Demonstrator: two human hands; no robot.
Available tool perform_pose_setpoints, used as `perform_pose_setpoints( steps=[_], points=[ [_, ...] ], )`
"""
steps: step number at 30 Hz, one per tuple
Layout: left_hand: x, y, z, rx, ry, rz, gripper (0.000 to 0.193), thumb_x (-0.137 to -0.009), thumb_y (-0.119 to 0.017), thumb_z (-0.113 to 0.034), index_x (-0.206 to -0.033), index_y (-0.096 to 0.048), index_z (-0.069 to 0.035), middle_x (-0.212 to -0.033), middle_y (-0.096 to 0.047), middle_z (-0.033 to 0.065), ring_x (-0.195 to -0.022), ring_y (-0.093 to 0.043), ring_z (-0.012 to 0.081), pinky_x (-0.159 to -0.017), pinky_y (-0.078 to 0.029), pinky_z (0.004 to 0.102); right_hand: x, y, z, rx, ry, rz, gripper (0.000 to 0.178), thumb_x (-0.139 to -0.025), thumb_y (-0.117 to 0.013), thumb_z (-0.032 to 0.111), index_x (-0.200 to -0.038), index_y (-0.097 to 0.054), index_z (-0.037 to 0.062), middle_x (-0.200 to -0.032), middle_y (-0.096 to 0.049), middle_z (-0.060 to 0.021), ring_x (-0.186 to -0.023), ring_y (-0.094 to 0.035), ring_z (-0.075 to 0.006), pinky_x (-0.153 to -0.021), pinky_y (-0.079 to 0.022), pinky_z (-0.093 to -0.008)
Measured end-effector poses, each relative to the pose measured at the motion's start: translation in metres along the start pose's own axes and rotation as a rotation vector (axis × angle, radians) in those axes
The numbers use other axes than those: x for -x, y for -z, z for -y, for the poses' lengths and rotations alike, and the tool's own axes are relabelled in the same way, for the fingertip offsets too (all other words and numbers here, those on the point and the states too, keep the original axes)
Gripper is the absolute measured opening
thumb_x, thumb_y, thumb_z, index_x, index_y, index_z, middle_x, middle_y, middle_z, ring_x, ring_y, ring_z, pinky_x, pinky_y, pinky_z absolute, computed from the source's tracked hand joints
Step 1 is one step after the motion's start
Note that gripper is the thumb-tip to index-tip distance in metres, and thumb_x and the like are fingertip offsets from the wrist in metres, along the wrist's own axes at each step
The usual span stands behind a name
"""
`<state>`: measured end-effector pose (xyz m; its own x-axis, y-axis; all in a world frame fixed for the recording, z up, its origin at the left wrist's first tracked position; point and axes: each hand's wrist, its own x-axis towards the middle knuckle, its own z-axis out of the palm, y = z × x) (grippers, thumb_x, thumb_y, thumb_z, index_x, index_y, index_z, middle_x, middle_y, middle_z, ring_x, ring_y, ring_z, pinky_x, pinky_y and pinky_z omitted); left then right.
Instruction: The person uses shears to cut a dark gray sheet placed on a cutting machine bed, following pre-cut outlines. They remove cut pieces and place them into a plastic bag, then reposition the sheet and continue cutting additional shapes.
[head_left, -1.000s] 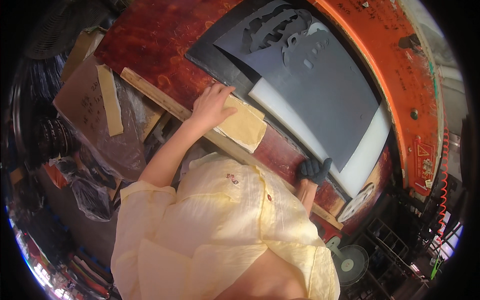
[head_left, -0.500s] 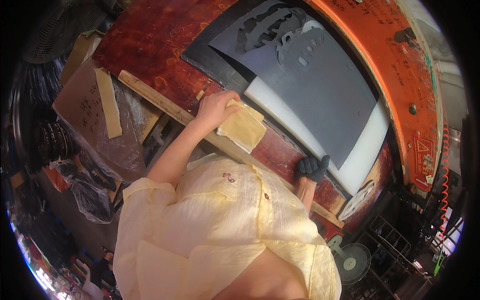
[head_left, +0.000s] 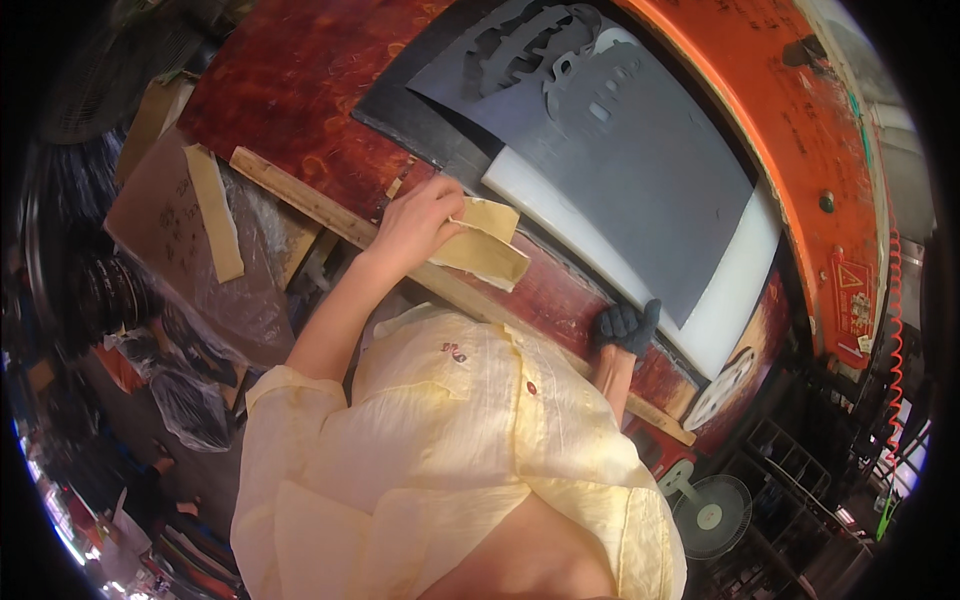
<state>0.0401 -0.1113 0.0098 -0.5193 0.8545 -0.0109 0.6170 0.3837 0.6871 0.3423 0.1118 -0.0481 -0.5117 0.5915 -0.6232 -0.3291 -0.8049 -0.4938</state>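
My bare left hand (head_left: 420, 222) pinches pieces of tan paper or thin card (head_left: 483, 250) over the near edge of the red table. One piece lies behind, and another with pale edges is tilted in front. My right hand (head_left: 622, 328), in a dark glove, has its fingers curled and its thumb sticking out. It is at the near edge of a white board (head_left: 560, 235); whether it grips anything is hidden. On that board lies a dark grey sheet (head_left: 640, 170) with cut-out shapes at its far left end.
An orange machine beam (head_left: 770, 130) arches behind the sheet. A wooden strip (head_left: 300, 195) runs along the front edge of the table (head_left: 300, 80). To the left is a plastic-wrapped brown box (head_left: 165, 220). A fan (head_left: 708, 515) and a red coiled hose (head_left: 896, 330) are at right.
The tan piece in my left hand has tipped up and looks narrower, showing more of the piece behind it. My right hand stays by the board edge.
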Motion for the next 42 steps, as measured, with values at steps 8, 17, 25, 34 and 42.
perform_pose_setpoints(
  steps=[8,17,25,34,42],
  points=[
    [0.013,-0.021,0.011,0.218,0.239,0.124,0.013,-0.075,-0.058,-0.005,-0.083,-0.047,-0.003,-0.076,-0.053,0.014,-0.075,-0.057,0.0352,-0.066,-0.046,0.0365,-0.003,0.008,0.0,-0.052,-0.017,0.194,0.062,-0.089,-0.047,0.058,-0.044,-0.028,0.0206,-0.042,-0.022,0.0038,-0.037,-0.022,-0.0135,-0.039,-0.019,-0.0298],
    [-0.038,-0.025,0.03,0.133,0.148,0.368,0.029,-0.069,-0.052,0.001,-0.098,-0.054,-0.006,-0.085,-0.061,0.0163,-0.086,-0.06,0.0359,-0.074,-0.047,0.0364,-0.001,0.005,0.0,-0.084,-0.01,0.088,0.06,-0.09,-0.047,0.056,-0.044,-0.029,0.0211,-0.042,-0.022,0.0041,-0.037,-0.022,-0.0134,-0.04,-0.019,-0.0296],
    [-0.051,-0.014,0.046,0.711,0.385,0.308,0.027,-0.071,-0.057,0.0,-0.098,-0.062,0.003,-0.092,-0.067,0.0094,-0.088,-0.062,0.0163,-0.08,-0.048,0.0287,-0.003,0.009,-0.001,-0.096,-0.003,0.152,0.06,-0.09,-0.047,0.054,-0.044,-0.027,0.0212,-0.043,-0.021,0.0045,-0.038,-0.021,-0.0131,-0.039,-0.018,-0.0298],
    [-0.08,-0.013,0.033,0.088,0.219,0.18,0.023,-0.077,-0.059,-0.007,-0.1,-0.062,-0.007,-0.095,-0.063,0.0127,-0.092,-0.062,0.029,-0.079,-0.047,0.0324,-0.001,0.001,-0.001,-0.09,0.01,0.049,0.061,-0.091,-0.046,0.055,-0.044,-0.024,0.0218,-0.041,-0.018,0.0046,-0.037,-0.019,-0.0133,-0.038,-0.017,-0.0299],
    [-0.081,-0.052,0.045,0.316,0.177,-0.4,0.027,-0.078,-0.067,-0.016,-0.104,-0.064,-0.008,-0.103,-0.059,0.0088,-0.081,-0.062,0.0218,-0.072,-0.048,0.0315,-0.003,0.007,-0.001,-0.089,-0.002,0.159,0.061,-0.091,-0.045,0.055,-0.045,-0.024,0.0218,-0.042,-0.018,0.0041,-0.037,-0.019,-0.0135,-0.039,-0.017,-0.0298]
  ],
)
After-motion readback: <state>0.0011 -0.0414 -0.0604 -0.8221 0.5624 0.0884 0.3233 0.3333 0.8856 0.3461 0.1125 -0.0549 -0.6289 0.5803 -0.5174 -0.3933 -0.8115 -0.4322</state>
